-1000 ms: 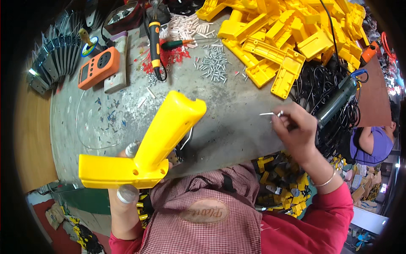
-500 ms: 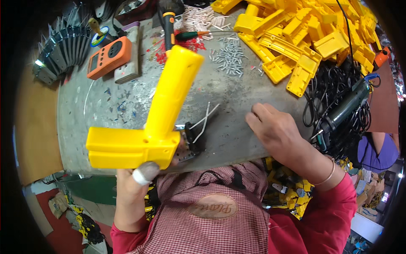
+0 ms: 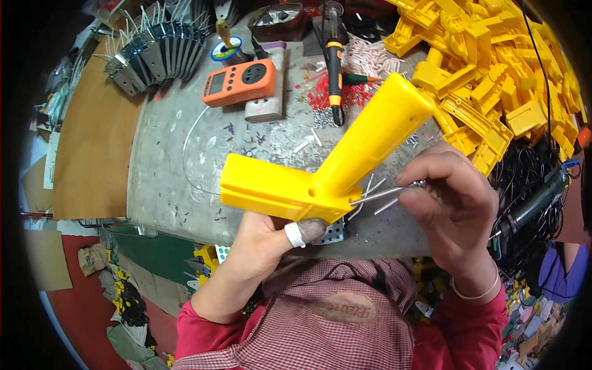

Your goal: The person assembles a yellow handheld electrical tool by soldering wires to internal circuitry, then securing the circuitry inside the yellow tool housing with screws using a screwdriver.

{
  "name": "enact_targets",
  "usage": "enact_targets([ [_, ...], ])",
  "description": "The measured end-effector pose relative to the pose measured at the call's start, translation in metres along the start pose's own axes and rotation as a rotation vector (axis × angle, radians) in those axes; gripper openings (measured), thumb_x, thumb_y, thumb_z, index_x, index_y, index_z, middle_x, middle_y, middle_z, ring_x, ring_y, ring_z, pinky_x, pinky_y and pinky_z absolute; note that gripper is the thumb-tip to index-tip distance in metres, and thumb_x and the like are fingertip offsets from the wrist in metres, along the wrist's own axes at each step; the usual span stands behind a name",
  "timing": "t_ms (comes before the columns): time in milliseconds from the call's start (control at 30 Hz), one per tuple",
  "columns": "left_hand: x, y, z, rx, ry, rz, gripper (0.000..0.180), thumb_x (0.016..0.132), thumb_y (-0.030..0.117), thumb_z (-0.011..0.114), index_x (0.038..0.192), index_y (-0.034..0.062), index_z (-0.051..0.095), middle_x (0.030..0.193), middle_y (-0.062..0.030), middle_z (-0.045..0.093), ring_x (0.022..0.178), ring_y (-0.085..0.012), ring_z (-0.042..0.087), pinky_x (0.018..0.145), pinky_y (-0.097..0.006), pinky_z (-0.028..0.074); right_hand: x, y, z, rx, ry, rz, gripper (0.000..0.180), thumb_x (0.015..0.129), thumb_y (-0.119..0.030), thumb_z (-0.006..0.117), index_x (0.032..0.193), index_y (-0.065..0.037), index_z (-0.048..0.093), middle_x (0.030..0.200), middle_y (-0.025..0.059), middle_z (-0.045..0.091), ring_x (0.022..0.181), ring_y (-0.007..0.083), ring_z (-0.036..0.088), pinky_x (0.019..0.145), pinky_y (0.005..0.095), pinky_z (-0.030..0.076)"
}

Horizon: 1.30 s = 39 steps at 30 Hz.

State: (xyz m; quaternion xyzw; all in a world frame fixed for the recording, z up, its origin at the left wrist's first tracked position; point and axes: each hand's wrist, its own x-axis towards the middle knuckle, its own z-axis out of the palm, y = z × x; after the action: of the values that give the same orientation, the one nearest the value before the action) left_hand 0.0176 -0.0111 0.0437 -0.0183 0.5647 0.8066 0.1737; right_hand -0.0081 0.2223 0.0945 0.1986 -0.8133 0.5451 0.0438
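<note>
My left hand (image 3: 262, 240), with a white band on its thumb, grips a yellow plastic gun-shaped housing (image 3: 364, 139) from below. The housing's tube points up and to the right; its block-like part extends left. My right hand (image 3: 459, 203) is closed in a pinch beside the housing's lower right corner. A thin grey metal rod (image 3: 382, 195) runs from its fingertips to that corner, near a hole. Small shiny metal bits (image 3: 420, 183) show between the fingers; their kind is unclear. Pale wires (image 3: 369, 192) stick out behind the housing, over a perforated metal plate (image 3: 333, 233).
Yellow housing parts (image 3: 481, 111) are heaped at the far right, above black cables (image 3: 515, 166) and a dark power screwdriver (image 3: 536, 194). An orange meter (image 3: 238, 83), a black-orange tool (image 3: 334, 74), white sleeves (image 3: 370, 54) and red bits (image 3: 314, 92) lie across the grey table (image 3: 166, 142).
The view has shifted, and the housing now appears farther right and tilted more to the right. My right hand has risen from the table to the housing's corner, with small metal pieces in its fingers.
</note>
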Motion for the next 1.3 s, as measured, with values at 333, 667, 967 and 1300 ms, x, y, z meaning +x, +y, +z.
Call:
enact_targets([
  [333, 0.009, -0.017, 0.003, 0.907, 0.034, 0.801, 0.053, 0.083, 0.014, 0.073, 0.129, -0.0008, 0.05, 0.118, -0.0147, 0.064, 0.107, -0.0211, 0.063, 0.091, -0.036, 0.05, -0.006, 0.016, 0.003, -0.104, 0.113, -0.056, 0.02, 0.071, -0.002, 0.075, 0.088, 0.001, 0.066, 0.076, 0.0089, 0.063, 0.067, 0.0143, 0.061, 0.062, 0.0244, 0.045],
  [667, 0.001, -0.029, 0.022, 0.134, -0.023, 0.384, 0.057, 0.085, 0.0, 0.062, 0.137, -0.0014, 0.04, 0.128, -0.016, 0.058, 0.12, -0.0216, 0.056, 0.1, -0.031, 0.043, -0.018, -0.014, 0.022, -0.31, 0.334, -0.113, 0.025, 0.073, 0.004, 0.07, 0.097, 0.002, 0.066, 0.08, 0.01, 0.068, 0.067, 0.0202, 0.064, 0.061, 0.0267, 0.051],
  [967, 0.007, -0.007, 0.018, 0.545, -0.152, 0.505, 0.056, 0.086, 0.007, 0.067, 0.137, 0.0, 0.044, 0.132, -0.0145, 0.056, 0.116, -0.0236, 0.059, 0.097, -0.033, 0.047, -0.019, -0.046, 0.03, 0.222, 0.42, -0.051, 0.025, 0.095, -0.018, 0.045, 0.087, 0.005, 0.053, 0.083, 0.0191, 0.055, 0.072, 0.0242, 0.061, 0.053, 0.0295, 0.056],
  [1300, 0.018, -0.003, 0.024, 0.96, 0.04, 1.09, 0.05, 0.077, 0.004, 0.064, 0.124, -0.0057, 0.052, 0.122, -0.0249, 0.059, 0.111, -0.0387, 0.06, 0.089, -0.04, 0.053, -0.01, -0.036, 0.026, 0.256, 0.337, 0.057, 0.011, 0.081, 0.01, 0.063, 0.084, 0.002, 0.056, 0.09, 0.0173, 0.064, 0.076, 0.0213, 0.067, 0.064, 0.0277, 0.054],
])
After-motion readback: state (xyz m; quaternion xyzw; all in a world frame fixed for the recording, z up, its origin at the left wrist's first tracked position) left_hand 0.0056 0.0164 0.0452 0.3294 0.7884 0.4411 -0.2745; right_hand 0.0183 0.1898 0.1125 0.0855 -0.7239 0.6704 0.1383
